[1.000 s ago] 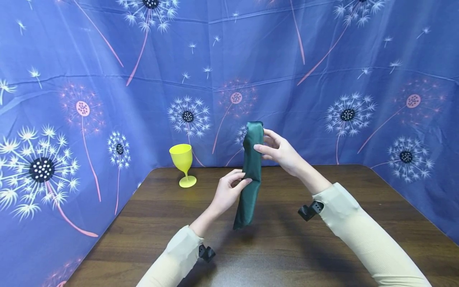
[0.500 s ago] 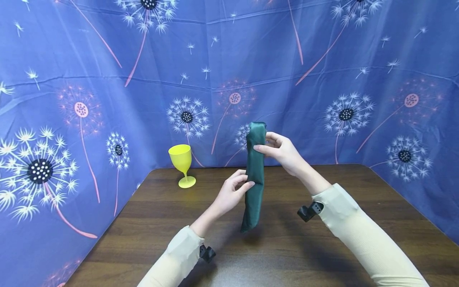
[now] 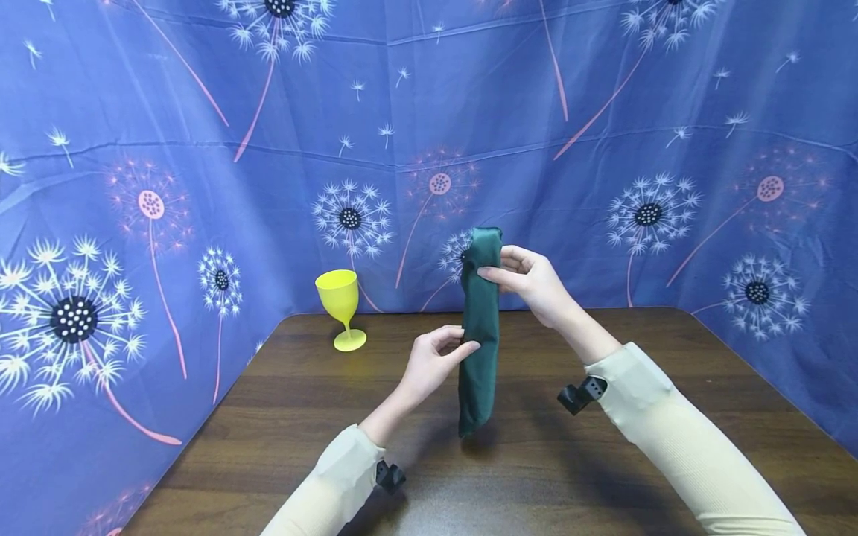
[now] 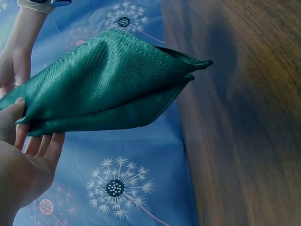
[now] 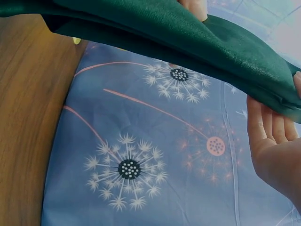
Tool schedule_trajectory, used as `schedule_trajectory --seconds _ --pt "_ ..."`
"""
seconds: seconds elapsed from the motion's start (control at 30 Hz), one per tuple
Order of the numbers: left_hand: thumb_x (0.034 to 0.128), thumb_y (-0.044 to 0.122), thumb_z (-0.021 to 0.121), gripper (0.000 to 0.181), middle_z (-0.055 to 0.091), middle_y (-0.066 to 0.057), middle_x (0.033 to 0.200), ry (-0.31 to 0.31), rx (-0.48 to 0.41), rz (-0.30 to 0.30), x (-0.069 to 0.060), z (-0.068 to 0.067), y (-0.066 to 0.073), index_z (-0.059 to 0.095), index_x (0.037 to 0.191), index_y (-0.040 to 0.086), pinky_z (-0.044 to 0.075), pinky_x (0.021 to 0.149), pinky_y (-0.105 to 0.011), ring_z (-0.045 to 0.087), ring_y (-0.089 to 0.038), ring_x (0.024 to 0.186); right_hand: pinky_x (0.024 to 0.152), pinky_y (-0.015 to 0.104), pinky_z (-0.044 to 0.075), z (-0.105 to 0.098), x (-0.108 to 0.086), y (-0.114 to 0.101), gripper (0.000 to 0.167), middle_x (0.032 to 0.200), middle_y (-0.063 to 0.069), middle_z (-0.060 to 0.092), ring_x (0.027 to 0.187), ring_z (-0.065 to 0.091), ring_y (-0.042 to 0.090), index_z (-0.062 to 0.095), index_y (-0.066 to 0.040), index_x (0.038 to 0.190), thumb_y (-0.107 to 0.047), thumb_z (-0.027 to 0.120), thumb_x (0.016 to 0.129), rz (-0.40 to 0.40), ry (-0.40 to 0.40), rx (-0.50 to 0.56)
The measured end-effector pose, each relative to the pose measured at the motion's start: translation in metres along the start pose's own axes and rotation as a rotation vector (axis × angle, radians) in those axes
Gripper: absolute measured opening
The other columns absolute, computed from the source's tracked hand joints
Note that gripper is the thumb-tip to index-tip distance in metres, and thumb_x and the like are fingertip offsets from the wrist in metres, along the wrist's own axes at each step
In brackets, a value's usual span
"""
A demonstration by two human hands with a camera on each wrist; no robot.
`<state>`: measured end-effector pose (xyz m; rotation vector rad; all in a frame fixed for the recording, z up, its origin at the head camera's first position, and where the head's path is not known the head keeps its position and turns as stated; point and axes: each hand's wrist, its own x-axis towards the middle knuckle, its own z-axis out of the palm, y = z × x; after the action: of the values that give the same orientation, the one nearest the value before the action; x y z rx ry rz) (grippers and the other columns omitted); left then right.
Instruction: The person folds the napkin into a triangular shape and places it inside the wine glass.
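A folded dark green satin cloth napkin [image 3: 480, 313] hangs upright as a long strip above the table, its lower end just over the wood. My left hand [image 3: 432, 363] pinches its left edge around the middle, thumb in front and fingers behind. Higher up, my right hand [image 3: 536, 285] holds the right edge near the top between thumb and fingers. In the left wrist view the folded layers of the green napkin [image 4: 103, 84] fan out to loose pointed corners. From the right wrist, the napkin [image 5: 225, 52] stretches across with the right hand's fingers [image 5: 268, 125] beneath it.
A yellow plastic goblet [image 3: 340, 298] stands upright at the back left of the brown wooden table [image 3: 281, 447]. Blue cloth [image 3: 536, 186] with dandelion prints hangs behind the table and along its sides.
The napkin's lower part has swung to the right, so it hangs nearly straight. Both hands have kept hold, the left shifting slightly right and down.
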<state>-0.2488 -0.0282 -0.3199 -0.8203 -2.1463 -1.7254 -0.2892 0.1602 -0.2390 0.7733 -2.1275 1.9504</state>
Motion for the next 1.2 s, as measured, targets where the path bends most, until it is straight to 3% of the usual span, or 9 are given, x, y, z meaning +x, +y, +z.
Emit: schedule_trajectory --seconds 0.2,0.3,0.43,0.53,0.6,0.93,1.2 --pt "0.0870 0.007 0.065 0.017 0.064 -0.020 0.104 -0.044 0.032 0.010 0.001 -0.001 0.002 0.067 0.093 -0.009 0.052 0.076 -0.028 0.058 -0.004 0.079 0.072 0.029 0.055 0.001 0.001 0.000 0.023 0.095 -0.007 0.069 0.085 0.067 0.009 0.061 -0.013 0.107 -0.013 0.068 0.085 -0.003 0.005 0.033" --pt "0.0882 0.009 0.064 0.017 0.063 -0.017 0.103 -0.035 0.040 0.047 0.004 0.001 -0.013 0.067 0.096 -0.005 0.052 0.078 -0.029 0.060 -0.009 0.082 0.074 0.029 0.055 0.001 0.001 0.001 0.023 0.097 -0.006 0.068 0.087 0.066 0.010 0.059 -0.012 0.108 -0.012 0.066 0.086 0.009 -0.002 0.055" --pt "0.0871 0.004 0.064 0.029 0.062 -0.019 0.110 0.007 0.026 0.132 0.005 0.002 -0.015 0.056 0.113 -0.005 0.053 0.083 -0.036 0.064 -0.027 0.095 0.077 0.030 0.054 0.001 0.000 0.003 0.024 0.100 -0.007 0.067 0.090 0.065 0.009 0.056 -0.013 0.110 -0.010 0.064 0.087 0.017 -0.025 0.050" --pt "0.0853 -0.002 0.064 0.047 0.055 -0.025 0.122 0.007 0.002 0.188 0.006 0.002 0.003 0.043 0.127 -0.006 0.050 0.086 -0.047 0.061 -0.037 0.103 0.077 0.030 0.054 0.001 0.000 0.004 0.025 0.102 -0.008 0.066 0.093 0.064 0.008 0.055 -0.013 0.111 -0.011 0.063 0.088 0.019 -0.037 0.029" --pt "0.0848 -0.003 0.064 0.055 0.051 -0.026 0.128 -0.004 -0.013 0.203 0.009 0.002 0.009 0.038 0.133 -0.005 0.050 0.088 -0.048 0.060 -0.038 0.105 0.077 0.030 0.054 0.001 0.000 0.005 0.027 0.103 -0.008 0.066 0.094 0.064 0.008 0.055 -0.013 0.113 -0.011 0.064 0.088 0.018 -0.039 0.026" --pt "0.0851 0.001 0.065 0.051 0.047 -0.023 0.126 0.012 -0.052 0.104 0.013 0.000 0.015 0.044 0.131 -0.004 0.050 0.088 -0.043 0.057 -0.035 0.108 0.078 0.030 0.054 0.003 0.002 0.007 0.030 0.108 -0.005 0.064 0.097 0.064 0.009 0.054 -0.014 0.115 -0.013 0.066 0.087 0.033 -0.047 0.060" --pt "0.0848 -0.008 0.060 0.038 0.041 -0.025 0.128 0.049 -0.085 0.100 0.015 0.000 0.017 0.051 0.121 -0.013 0.045 0.081 -0.020 0.053 -0.037 0.105 0.085 0.039 0.052 0.003 0.001 0.006 0.043 0.121 0.000 0.057 0.105 0.059 0.014 0.045 -0.014 0.129 -0.018 0.062 0.090 0.080 -0.114 0.031"
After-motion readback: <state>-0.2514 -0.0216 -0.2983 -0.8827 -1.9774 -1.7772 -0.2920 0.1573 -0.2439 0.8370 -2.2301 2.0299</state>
